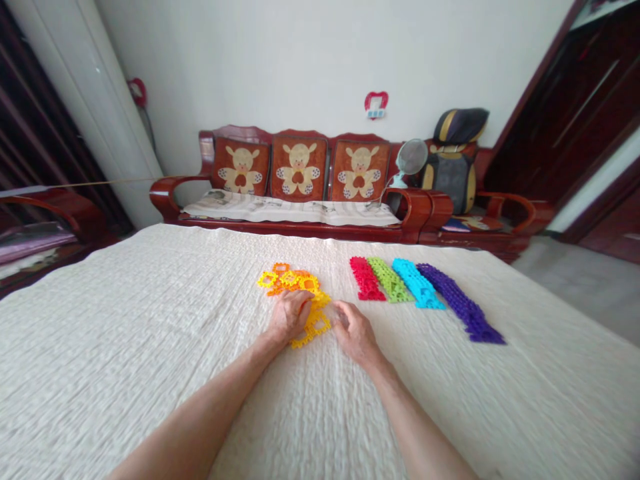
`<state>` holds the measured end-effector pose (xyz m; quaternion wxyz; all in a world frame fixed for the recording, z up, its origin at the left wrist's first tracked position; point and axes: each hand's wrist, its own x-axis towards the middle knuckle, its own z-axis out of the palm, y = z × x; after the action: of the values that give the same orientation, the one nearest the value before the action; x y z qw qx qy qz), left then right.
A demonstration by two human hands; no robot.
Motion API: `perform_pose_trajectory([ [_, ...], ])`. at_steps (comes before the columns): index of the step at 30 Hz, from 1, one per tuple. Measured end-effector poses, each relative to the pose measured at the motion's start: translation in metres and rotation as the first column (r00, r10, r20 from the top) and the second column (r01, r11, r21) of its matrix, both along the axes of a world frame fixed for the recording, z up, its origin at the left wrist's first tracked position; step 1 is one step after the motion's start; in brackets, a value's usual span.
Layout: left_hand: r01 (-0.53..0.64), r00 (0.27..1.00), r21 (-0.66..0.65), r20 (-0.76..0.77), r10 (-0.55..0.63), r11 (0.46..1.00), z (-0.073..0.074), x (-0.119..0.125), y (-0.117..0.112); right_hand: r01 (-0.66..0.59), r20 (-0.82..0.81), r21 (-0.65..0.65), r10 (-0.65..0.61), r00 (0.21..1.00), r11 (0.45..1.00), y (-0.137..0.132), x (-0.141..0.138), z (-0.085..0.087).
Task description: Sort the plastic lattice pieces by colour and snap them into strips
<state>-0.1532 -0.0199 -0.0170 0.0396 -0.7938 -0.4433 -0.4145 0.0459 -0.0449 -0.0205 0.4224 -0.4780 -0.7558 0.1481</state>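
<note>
- Bare left forearm (215, 400), long and smooth in outline, broad at the lower edge of the view and tapering to a slimmer wrist.
- Bare left hand (289, 315), ungloved, with a broad, rounded back; part of its fingers is hidden.
- Bare right forearm (413, 410), likewise tapered, narrowing evenly toward the wrist.
- Bare right hand (357, 333), ungloved, with a rounded back and slender fingers (346, 308); nails and finer skin detail are too small to tell.
</note>
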Motion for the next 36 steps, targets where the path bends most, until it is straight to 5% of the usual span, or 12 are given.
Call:
perform_pose_trajectory([
  [12,0.007,0.986,-0.122,0.165,0.013,0.992,0.001,0.003,-0.001,-0.078,0.119,0.045,0.073,0.990,0.996,0.001,-0.002,-0.003],
  [19,0.075,0.954,-0.292,0.299,0.016,0.953,0.014,0.007,-0.004,-0.034,0.036,0.035,0.033,0.999,0.999,0.001,-0.003,-0.003],
  [30,0.238,0.894,-0.386,0.445,-0.046,0.891,0.000,0.006,0.002,0.000,-0.044,-0.086,-0.004,0.999,0.996,0.000,-0.004,0.005],
  [36,0.217,0.914,-0.384,0.402,-0.050,0.898,0.002,0.009,-0.001,0.089,-0.093,-0.235,-0.114,0.989,0.968,0.001,-0.005,0.012],
])
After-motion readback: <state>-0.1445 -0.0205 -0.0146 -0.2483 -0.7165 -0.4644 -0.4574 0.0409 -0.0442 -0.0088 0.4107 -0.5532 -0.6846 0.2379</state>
